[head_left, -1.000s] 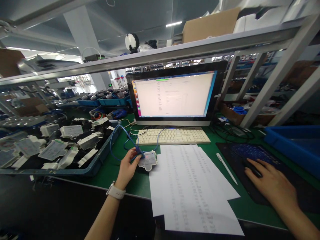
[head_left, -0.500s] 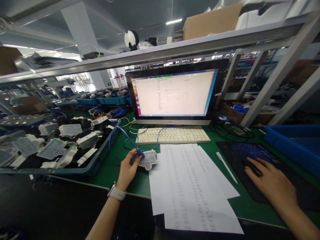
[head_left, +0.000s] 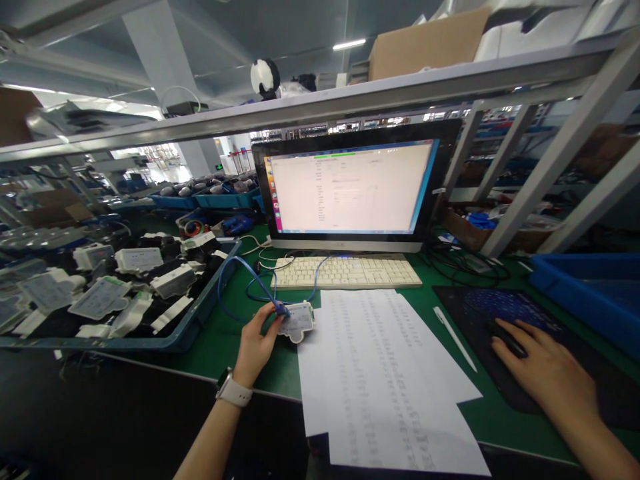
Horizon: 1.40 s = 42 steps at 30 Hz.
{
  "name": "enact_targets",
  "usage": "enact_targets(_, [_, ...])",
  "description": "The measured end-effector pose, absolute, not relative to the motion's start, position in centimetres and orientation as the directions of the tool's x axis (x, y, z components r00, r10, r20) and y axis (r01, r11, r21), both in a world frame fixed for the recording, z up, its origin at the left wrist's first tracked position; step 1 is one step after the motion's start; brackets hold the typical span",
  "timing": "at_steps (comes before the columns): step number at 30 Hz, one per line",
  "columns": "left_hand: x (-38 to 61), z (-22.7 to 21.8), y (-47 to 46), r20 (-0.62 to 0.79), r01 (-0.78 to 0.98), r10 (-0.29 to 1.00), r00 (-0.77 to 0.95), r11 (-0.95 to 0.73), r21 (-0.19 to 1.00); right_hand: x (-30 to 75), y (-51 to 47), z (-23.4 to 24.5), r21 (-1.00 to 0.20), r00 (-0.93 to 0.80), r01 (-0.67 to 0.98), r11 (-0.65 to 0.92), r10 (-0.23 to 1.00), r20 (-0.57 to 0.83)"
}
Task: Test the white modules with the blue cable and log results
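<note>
The left hand (head_left: 261, 337) pinched a blue plug (head_left: 283, 310) at the lobed white plastic module (head_left: 301, 321), ten o'clock from the flat papers (head_left: 385, 387). Toward two o'clock, the right hand (head_left: 543, 360) grasped a rounded black mouse (head_left: 511, 340), partly covering it. The papers' print blurred; the module's underside, above the green tabletop (head_left: 215, 357), was hidden.

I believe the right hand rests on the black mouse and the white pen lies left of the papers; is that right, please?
Not quite: the white pen lies right of the papers, as the head view shows; the right hand does rest on the black mouse.
</note>
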State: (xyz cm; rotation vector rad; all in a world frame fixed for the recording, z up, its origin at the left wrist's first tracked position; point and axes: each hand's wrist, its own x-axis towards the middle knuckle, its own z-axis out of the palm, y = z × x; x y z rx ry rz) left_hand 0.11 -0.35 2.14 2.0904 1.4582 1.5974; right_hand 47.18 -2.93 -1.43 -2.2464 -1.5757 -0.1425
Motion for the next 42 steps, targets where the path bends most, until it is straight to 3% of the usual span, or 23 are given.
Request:
enact_targets(15, [0.0, 0.7, -0.4, 0.779, 0.654, 0.623, 0.063, -0.616, 0.439, 48.2, -2.5, -2.7, -0.300, 0.357, 0.919, -0.256, 0.864, 0.356])
enact_targets(42, [-0.1, 0.2, -0.2, 0.830, 0.674, 0.549, 0.098, -0.650, 0.350, 50.4, -1.3, -5.8, -0.312, 0.284, 0.940, -0.138, 0.825, 0.489])
